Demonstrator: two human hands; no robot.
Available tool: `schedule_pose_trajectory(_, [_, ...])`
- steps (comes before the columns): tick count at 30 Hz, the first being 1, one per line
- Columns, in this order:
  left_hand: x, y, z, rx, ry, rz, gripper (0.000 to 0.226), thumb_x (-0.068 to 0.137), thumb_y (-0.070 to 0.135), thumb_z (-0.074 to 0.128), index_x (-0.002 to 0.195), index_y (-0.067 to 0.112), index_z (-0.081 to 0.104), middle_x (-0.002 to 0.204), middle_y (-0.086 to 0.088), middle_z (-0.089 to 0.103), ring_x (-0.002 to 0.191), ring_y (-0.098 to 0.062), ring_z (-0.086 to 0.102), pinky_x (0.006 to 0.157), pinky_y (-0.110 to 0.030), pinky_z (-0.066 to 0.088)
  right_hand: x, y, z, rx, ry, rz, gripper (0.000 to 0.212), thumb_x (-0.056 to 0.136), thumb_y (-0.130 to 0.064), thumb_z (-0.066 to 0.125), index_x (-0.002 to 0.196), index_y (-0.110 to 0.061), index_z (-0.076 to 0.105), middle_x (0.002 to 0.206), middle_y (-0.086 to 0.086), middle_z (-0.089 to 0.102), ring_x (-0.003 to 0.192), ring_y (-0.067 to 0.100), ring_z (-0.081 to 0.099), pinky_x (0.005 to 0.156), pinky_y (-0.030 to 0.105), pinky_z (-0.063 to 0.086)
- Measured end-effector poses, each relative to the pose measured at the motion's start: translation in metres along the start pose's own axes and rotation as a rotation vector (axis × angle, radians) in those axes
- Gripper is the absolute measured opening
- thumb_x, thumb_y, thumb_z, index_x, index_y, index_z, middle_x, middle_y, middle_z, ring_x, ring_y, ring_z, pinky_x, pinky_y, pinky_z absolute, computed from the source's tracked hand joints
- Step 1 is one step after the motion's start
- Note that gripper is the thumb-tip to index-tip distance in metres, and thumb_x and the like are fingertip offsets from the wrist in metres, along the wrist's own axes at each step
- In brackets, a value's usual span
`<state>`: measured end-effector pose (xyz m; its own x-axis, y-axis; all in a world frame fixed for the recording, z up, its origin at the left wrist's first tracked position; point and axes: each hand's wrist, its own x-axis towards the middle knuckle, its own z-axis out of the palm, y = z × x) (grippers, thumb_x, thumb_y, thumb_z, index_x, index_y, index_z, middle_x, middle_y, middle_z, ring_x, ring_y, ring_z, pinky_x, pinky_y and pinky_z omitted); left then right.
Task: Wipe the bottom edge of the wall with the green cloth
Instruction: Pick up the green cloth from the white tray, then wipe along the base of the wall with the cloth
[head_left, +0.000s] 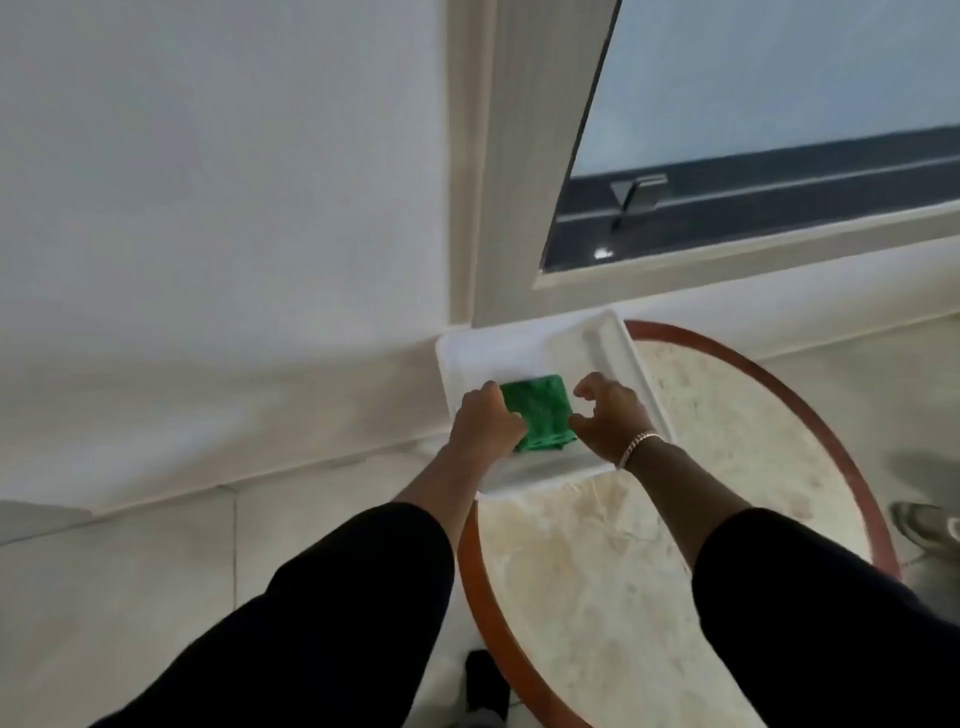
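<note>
The surface (649, 597) was a round top of pale, mottled stone with a reddish-brown rim. It stood on a light tiled floor (156, 597), close to the wall. A white rectangular tray (613, 343) lay directly on its far edge, overhanging the rim toward the wall. A folded green cloth (540, 410) lay in the tray.

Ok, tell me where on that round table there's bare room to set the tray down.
The round table is bare across its whole near and right part, from the tray's near edge out to the red rim. The far left corner is crowded: the tray sits there, overhanging the rim, with the green cloth and both hands, left hand and right hand, on it.
</note>
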<state>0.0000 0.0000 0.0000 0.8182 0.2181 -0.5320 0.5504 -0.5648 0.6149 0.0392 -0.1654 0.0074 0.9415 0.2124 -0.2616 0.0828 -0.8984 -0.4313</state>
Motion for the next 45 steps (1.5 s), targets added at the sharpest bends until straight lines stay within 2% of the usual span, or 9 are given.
schedule_pose_trajectory(7, [0.024,-0.007,0.040,-0.194,0.204,-0.049,0.044,0.070,-0.002,0.064,0.111,0.008,0.050,0.097,-0.011,0.061,0.087,-0.031,0.063,0.069,-0.041,0.060,0.018,0.008,0.053,0.112,0.043,0.123,0.034,0.079,-0.014,0.070,0.109,-0.009,0.056,0.102,0.016,0.067,0.096,0.034,0.061,0.083,0.043,0.052])
schedule_pose_trajectory(16, [-0.053,-0.008,-0.021,-0.566,0.410,-0.007,0.051,0.072,0.000,0.067,0.120,0.013,0.061,0.071,0.006,0.063,0.063,-0.006,0.062,0.049,-0.011,0.050,-0.041,-0.051,0.035,0.334,0.437,-0.082,0.030,0.075,-0.001,0.071,0.102,-0.013,0.065,0.090,0.002,0.072,0.074,0.019,0.066,0.066,0.042,0.060])
schedule_pose_trajectory(19, [-0.087,-0.044,-0.051,-0.677,0.446,-0.051,0.054,0.069,0.003,0.071,0.121,0.015,0.064,0.075,0.003,0.070,0.067,-0.013,0.069,0.062,-0.031,0.063,-0.078,-0.092,0.046,0.392,0.474,-0.147,0.030,0.074,0.001,0.073,0.101,-0.010,0.067,0.092,0.003,0.071,0.073,0.018,0.066,0.061,0.040,0.060])
schedule_pose_trajectory(21, [-0.103,-0.081,-0.066,-0.713,0.477,-0.107,0.051,0.068,0.004,0.072,0.116,0.020,0.068,0.074,0.002,0.072,0.068,-0.013,0.070,0.063,-0.031,0.062,-0.104,-0.120,0.070,0.397,0.471,-0.171,0.031,0.074,0.000,0.073,0.103,-0.010,0.069,0.094,0.005,0.072,0.073,0.018,0.067,0.062,0.038,0.060])
schedule_pose_trajectory(27, [-0.093,-0.229,-0.062,-0.764,0.554,-0.225,0.042,0.070,-0.003,0.069,0.109,0.014,0.072,0.071,0.002,0.069,0.065,-0.008,0.066,0.046,-0.008,0.049,-0.138,-0.175,0.216,0.334,0.406,-0.210,0.034,0.074,0.001,0.073,0.106,-0.008,0.071,0.094,0.008,0.072,0.079,0.019,0.067,0.070,0.020,0.052])
schedule_pose_trajectory(29, [-0.067,-0.286,-0.047,-0.722,0.543,-0.241,0.040,0.070,-0.001,0.070,0.107,0.015,0.073,0.069,0.005,0.069,0.065,-0.006,0.066,0.048,-0.010,0.050,-0.124,-0.173,0.281,0.330,0.378,-0.186,0.033,0.073,0.003,0.072,0.105,-0.007,0.071,0.094,0.010,0.072,0.079,0.020,0.067,0.073,0.016,0.048])
schedule_pose_trajectory(36, [0.061,-0.466,0.049,-0.752,0.530,-0.341,0.033,0.071,-0.002,0.074,0.101,0.010,0.072,0.078,-0.001,0.068,0.074,-0.019,0.068,0.063,-0.024,0.055,-0.042,-0.112,0.512,0.391,0.230,-0.113,0.033,0.076,-0.001,0.073,0.108,-0.008,0.071,0.100,0.012,0.074,0.085,0.022,0.069,0.080,0.040,0.059])
schedule_pose_trajectory(40, [0.143,-0.532,0.109,-0.823,0.547,-0.342,0.028,0.074,-0.004,0.071,0.099,0.010,0.071,0.082,-0.003,0.067,0.077,-0.020,0.067,0.069,-0.028,0.059,0.018,-0.074,0.612,0.506,0.224,0.002,0.036,0.076,0.000,0.071,0.111,-0.009,0.071,0.105,0.010,0.074,0.087,0.015,0.069,0.083,0.024,0.054])
schedule_pose_trajectory(45, [0.215,-0.591,0.144,-0.664,0.580,-0.147,0.016,0.079,-0.002,0.065,0.088,0.010,0.070,0.082,-0.009,0.071,0.073,-0.018,0.063,0.062,-0.017,0.049,0.084,-0.052,0.684,0.491,0.269,-0.050,0.036,0.078,-0.001,0.066,0.112,-0.012,0.071,0.108,0.008,0.073,0.093,0.014,0.067,0.088,0.024,0.052])
